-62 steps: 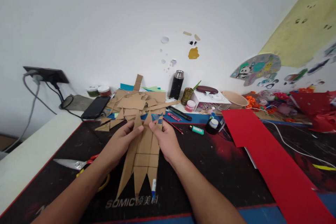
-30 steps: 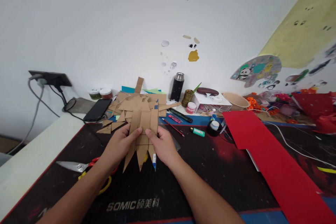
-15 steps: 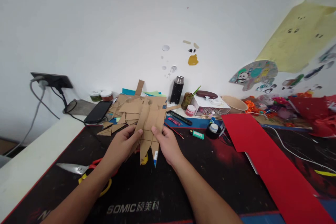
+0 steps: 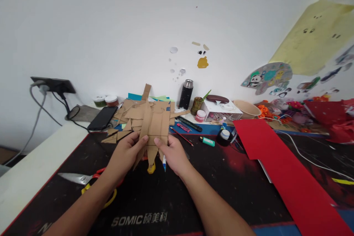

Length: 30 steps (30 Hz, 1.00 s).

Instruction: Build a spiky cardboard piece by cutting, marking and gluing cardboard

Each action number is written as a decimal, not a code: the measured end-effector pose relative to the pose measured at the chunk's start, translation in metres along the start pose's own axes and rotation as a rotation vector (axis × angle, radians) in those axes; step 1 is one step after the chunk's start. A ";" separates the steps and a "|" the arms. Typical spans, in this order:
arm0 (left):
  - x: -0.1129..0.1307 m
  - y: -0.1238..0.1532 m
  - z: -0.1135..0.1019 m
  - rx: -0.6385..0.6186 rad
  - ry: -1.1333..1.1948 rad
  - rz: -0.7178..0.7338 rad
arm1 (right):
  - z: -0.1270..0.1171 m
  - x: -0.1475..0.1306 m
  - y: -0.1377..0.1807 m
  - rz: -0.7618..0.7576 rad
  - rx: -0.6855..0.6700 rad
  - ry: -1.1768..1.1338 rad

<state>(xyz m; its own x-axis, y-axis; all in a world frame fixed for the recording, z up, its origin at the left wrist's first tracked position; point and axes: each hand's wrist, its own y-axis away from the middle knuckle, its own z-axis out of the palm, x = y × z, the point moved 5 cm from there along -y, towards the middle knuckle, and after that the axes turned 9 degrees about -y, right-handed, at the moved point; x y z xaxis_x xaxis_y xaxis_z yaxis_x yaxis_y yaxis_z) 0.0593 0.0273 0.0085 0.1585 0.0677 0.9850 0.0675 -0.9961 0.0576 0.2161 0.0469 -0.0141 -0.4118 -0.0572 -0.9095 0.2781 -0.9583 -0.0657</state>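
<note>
Both hands hold one brown cardboard cutout with pointed strips, raised above the black desk mat. My left hand pinches its left edge with thumb on top. My right hand grips its right edge, thumb across the face. A white and blue pen pokes out by my right hand's fingers; whether the hand holds it is unclear. A yellow bit shows below the cutout's points.
Loose cardboard scraps are heaped behind the cutout, by a black phone. Scissors lie left on the mat. A red paper sheet covers the right. A black flask, tape roll, green lighter and jars stand behind.
The cutout lay flat on the mat 2.1 s ago; both hands have lifted it, slid their grip toward its pointed end and tipped it up and away.
</note>
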 end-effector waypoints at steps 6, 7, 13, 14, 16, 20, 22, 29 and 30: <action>0.001 0.001 0.000 0.006 0.019 -0.037 | -0.001 0.005 -0.001 0.013 0.015 -0.011; 0.001 0.001 0.000 0.012 0.020 -0.047 | -0.001 0.005 -0.001 0.020 0.016 -0.014; 0.001 0.002 0.003 0.009 0.013 -0.065 | 0.001 0.003 0.001 0.043 0.007 -0.005; 0.001 0.002 0.003 0.006 -0.001 -0.061 | 0.001 0.003 0.001 0.051 0.004 -0.003; -0.001 0.002 0.002 0.003 -0.033 -0.047 | 0.002 0.003 0.001 0.062 0.000 0.004; 0.001 0.000 -0.001 0.047 -0.088 -0.010 | 0.002 0.001 0.002 0.041 -0.014 0.008; 0.005 0.001 -0.001 0.064 -0.097 -0.006 | 0.002 -0.002 0.002 0.019 -0.017 0.002; 0.014 0.006 0.000 0.058 -0.085 -0.015 | 0.001 -0.007 0.003 -0.013 0.000 0.025; 0.013 0.006 0.000 0.054 -0.087 -0.014 | 0.002 -0.007 0.003 -0.009 0.000 0.022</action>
<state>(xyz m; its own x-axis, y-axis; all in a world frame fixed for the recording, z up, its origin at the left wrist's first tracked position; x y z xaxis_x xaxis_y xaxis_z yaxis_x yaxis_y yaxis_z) 0.0620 0.0223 0.0218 0.2421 0.0887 0.9662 0.1230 -0.9906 0.0601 0.2181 0.0441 -0.0077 -0.3953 -0.0424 -0.9176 0.2746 -0.9587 -0.0740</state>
